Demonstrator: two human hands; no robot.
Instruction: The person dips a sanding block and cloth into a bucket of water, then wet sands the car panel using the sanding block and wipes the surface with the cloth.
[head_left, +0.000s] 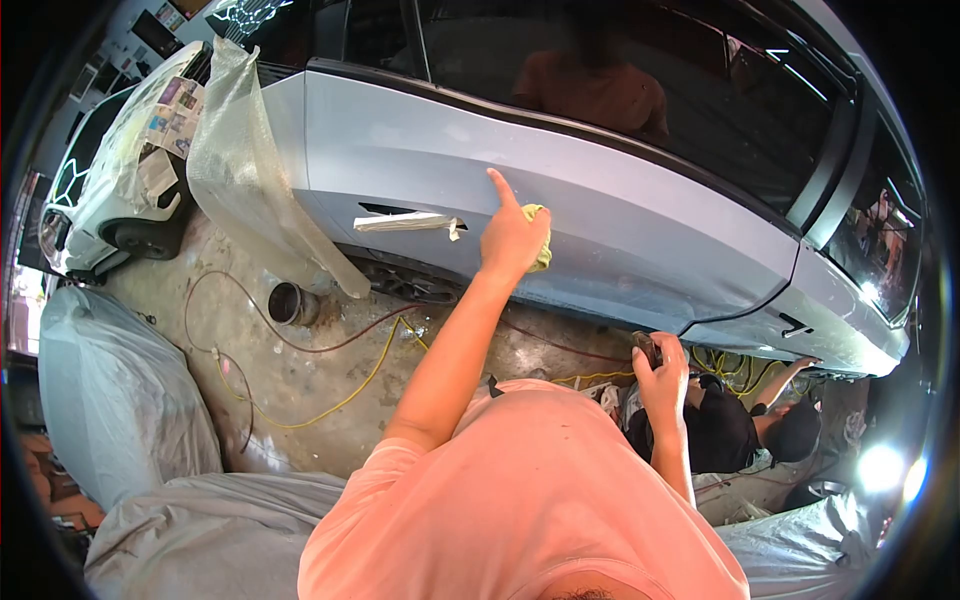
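Observation:
My left hand [513,235] is at the grey-blue car door [400,140], its index finger stretched out against the panel. The other fingers are wrapped round a yellow-green cloth [540,240], which shows at the hand's right side. Left of it, a strip of whitish masking material [405,222] hangs across the dark door-handle opening. Lower right, near the car's bottom edge, my right hand [662,375] is closed round a small dark object [650,350], partly hidden by the fingers.
A co-worker in dark clothes [715,430] is low by the car's rear, at right. A red hose [290,345], a yellow cable [350,395] and a round dark container [288,303] lie on the floor. Plastic sheeting [240,150] hangs at left. Covered shapes [125,390] stand lower left.

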